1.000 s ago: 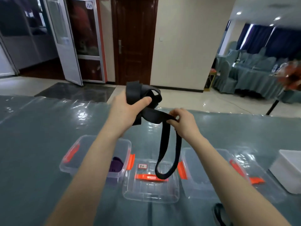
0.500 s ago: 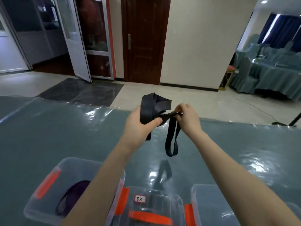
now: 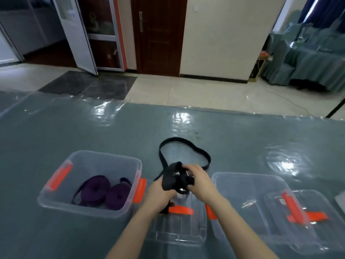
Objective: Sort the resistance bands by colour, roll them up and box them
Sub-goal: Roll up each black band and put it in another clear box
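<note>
We hold the black resistance band (image 3: 184, 146) with both hands above the table (image 3: 56, 128), which is covered with a shiny grey-green sheet. Our left hand (image 3: 160, 191) is closed around the part already wound into a loose bundle, and the bundle stands up from the fist. Our right hand (image 3: 200, 181) grips the same bundle from the other side, its fingers curled over the black strap. The rest of the band makes an open loop that lies on the table just behind our hands.

To the left stands a clear box (image 3: 89, 184) with orange clips; inside it we see two rolled purple bands (image 3: 104, 191), side by side and touching. Under our hands lies a clear lid (image 3: 177, 234) with an orange handle. To the right stands a second clear box (image 3: 248, 195), and a second lid (image 3: 298, 217) with orange parts rests over its right side.

Behind the table we see a tiled floor, a dark wooden door (image 3: 158, 34) and, far right, chairs with grey-green covers (image 3: 308, 58).
</note>
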`<move>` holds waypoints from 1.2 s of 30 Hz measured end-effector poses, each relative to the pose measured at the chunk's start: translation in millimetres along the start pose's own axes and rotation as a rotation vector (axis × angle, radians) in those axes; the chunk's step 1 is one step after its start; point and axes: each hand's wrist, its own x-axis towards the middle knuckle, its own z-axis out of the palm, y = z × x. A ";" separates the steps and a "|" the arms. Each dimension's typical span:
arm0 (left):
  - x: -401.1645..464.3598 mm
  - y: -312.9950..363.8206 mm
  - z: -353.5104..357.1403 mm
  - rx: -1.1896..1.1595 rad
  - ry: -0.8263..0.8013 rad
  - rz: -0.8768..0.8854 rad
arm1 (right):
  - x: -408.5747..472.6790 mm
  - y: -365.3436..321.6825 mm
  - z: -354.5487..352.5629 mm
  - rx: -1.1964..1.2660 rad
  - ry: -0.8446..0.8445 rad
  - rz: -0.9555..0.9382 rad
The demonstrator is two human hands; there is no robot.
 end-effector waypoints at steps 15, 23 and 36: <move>-162.7 -66.9 -14.5 -0.228 -0.050 0.060 | -171.5 -50.2 70.6 0.228 0.188 -0.043; -225.0 -85.1 -1.4 -0.646 -0.098 -0.252 | -275.7 -69.5 85.4 0.327 0.164 -0.157; -335.8 -145.8 52.6 -0.798 -0.010 -0.309 | -409.2 -37.8 108.2 0.316 -0.132 -0.215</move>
